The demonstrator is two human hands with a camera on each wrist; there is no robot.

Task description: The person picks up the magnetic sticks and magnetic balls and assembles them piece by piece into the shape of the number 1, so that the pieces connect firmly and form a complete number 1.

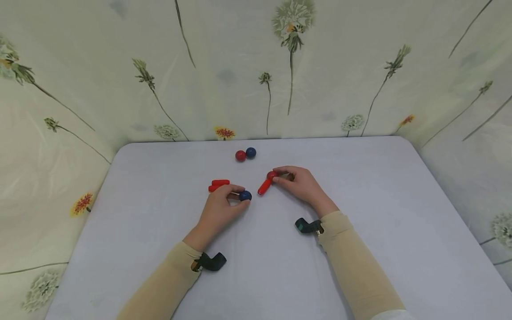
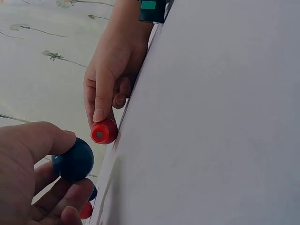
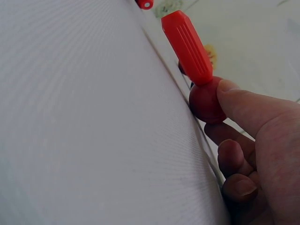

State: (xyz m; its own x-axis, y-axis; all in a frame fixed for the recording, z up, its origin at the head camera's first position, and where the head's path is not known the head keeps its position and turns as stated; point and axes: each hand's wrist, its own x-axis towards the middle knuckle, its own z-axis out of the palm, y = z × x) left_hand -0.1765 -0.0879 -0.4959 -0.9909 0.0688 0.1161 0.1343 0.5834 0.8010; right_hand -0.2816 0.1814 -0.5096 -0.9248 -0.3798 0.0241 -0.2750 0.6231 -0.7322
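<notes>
My left hand (image 1: 221,209) pinches a dark blue ball (image 1: 245,196) between thumb and fingers; the left wrist view shows the same blue ball (image 2: 73,160) up close. To its right, my right hand (image 1: 300,182) pinches a red ball (image 1: 272,175). A red rod (image 1: 264,187) sticks out from that ball toward the lower left. In the right wrist view the ridged red rod (image 3: 187,48) meets the red ball (image 3: 206,101) end-on. The rod's free end (image 2: 100,134) has a small grey spot in its middle, seen in the left wrist view.
Two more red rods (image 1: 220,182) lie side by side just beyond my left hand, partly covered by it. Farther back, a second red ball (image 1: 240,155) sits beside another blue ball (image 1: 250,153). The white table (image 1: 168,160) ends at a flower-patterned cloth (image 1: 224,98).
</notes>
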